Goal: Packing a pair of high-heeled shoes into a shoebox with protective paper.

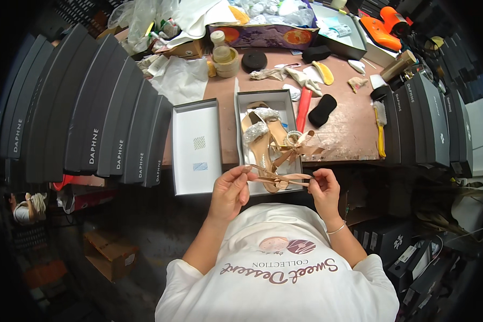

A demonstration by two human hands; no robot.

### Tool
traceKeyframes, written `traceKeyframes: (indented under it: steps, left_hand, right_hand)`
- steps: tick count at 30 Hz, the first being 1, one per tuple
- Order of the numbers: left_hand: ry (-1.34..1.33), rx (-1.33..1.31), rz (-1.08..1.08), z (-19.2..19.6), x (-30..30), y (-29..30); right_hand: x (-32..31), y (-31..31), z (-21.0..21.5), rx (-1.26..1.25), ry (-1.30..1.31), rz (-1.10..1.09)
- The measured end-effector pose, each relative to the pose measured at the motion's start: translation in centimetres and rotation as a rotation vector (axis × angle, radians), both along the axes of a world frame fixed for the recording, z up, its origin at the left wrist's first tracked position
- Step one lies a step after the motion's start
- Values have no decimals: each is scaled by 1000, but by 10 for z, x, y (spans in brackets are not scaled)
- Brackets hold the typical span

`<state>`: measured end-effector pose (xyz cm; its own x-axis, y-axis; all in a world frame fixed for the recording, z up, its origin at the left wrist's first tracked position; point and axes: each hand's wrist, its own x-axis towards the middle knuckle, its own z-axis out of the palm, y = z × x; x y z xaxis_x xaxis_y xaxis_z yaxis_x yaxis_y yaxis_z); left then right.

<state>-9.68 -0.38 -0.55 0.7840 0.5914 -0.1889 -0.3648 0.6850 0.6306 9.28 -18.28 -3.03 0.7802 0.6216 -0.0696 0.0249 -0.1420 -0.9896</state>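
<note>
A pair of beige sandals (260,142) with glittering straps lies in an open shoe box (291,110) at the table's front edge. One has a tan ribbon bow (293,149) and a ring of pearl-like beads. Over the near end of the box, a tan ribbon (290,177) with a loop stretches between my hands. My left hand (232,189) pinches its left part between thumb and fingers. The looped right end is in the closed fingers of my right hand (323,190). Beside the box, the grey-edged lid (197,153) lies with its white inside up.
Dark shoe boxes (99,112) stand in rows at left and more boxes (418,121) at right. Right of the sandals lie a red tool (304,109), a black pad (323,110) and a yellow-handled brush (380,129). Jars (225,60) and a purple carton (260,37) are farther back.
</note>
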Motion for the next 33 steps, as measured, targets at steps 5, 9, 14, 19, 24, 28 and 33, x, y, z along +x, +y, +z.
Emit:
traceKeyframes:
  steps: [5,9,14,19,24,28,33]
  left_hand:
    - [12,24,-40,-7,7,-5]
    - [186,191,-117,1,9,9]
    - [597,542,-315,38,16,21]
    - [690,1077,-39,62,1,14]
    - [863,789,-231,25,-24,0]
    - [950,1607,123,16,-19,-4]
    - [798,1503,48,32,9,-7]
  right_hand:
    - [16,-27,-13,130,344,-308]
    - [20,-32,17,-41,-120,-96]
    - [-6,47,80,-106,-697,610]
    - [-16,61,43,-198,-593,645]
    - [-17,58,39,-203,-392,618]
    - [-17,57,41,-271,-256,572]
    - [-24,56,37,-247,-393,576]
